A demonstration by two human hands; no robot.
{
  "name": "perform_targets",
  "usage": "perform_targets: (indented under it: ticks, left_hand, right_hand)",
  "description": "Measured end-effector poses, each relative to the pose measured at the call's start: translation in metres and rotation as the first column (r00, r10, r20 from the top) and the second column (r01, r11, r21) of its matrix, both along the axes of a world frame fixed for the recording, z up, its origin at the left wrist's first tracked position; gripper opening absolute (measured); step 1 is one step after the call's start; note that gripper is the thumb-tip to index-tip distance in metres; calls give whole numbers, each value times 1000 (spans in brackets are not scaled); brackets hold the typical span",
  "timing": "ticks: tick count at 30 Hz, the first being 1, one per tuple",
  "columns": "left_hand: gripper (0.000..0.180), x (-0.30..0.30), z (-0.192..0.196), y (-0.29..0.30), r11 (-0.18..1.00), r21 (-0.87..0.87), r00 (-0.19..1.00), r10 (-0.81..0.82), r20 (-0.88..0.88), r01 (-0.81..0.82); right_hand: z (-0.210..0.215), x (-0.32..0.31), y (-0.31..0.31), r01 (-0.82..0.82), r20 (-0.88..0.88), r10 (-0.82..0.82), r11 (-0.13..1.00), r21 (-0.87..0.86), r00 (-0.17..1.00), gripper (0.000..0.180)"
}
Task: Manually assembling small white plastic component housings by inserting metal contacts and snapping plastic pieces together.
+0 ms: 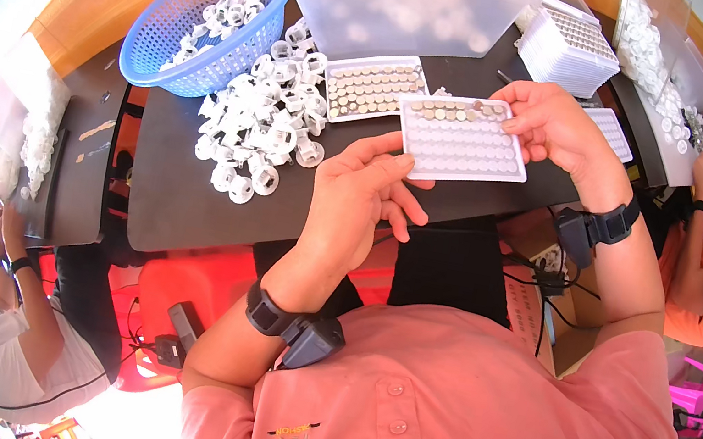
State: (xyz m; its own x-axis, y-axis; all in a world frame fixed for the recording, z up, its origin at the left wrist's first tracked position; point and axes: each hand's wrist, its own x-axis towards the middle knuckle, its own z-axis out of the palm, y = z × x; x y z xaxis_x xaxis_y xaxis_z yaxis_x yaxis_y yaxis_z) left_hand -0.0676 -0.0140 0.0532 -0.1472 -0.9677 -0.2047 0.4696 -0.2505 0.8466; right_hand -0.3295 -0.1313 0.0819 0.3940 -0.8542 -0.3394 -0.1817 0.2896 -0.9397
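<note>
- Left hand (362, 198) grips the white tray (464, 140) by its near corner, just above the black table (189, 192).
- Right hand (558, 124) pinches the tray's far edge, levelling it so the discs stay seated.

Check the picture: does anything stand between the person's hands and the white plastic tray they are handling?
Nothing visible does. The left hand already grips the white rectangular plastic tray at its lower left corner, and the right hand holds its upper right edge. The heap of white plastic rings lies apart, to the left on the dark table.
</note>
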Motion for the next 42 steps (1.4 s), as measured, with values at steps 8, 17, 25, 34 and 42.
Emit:
perform_targets:
  ticks: [8, 17, 25, 34, 42]
  left_hand:
    - [35, 11, -6, 4, 997, -75, 973, 15, 231, 3]
    - [34, -3, -27, -12, 671, -712, 295, 651, 700, 210]
    - [35, -7, -34, -24, 672, -670, 67, 688, 722, 314]
    - [31, -8, -33, -30, 671, -665, 67, 686, 725, 329]
    - [29, -9, -31, -22, 678, -648, 90, 664, 743, 347]
  right_hand:
    - [-5, -20, -16, -2, 44, 3, 1000, -15, 999, 32]
    - [-14, 34, -51, -6, 81, 20, 985, -172, 996, 29]
    - [-18, 61, -57, 79, 112, -55, 972, -221, 992, 25]
    - [-21, 66, -62, 65, 66, -51, 974, -219, 997, 26]
    - [-26, 67, -61, 69, 100, -49, 976, -205, 994, 28]
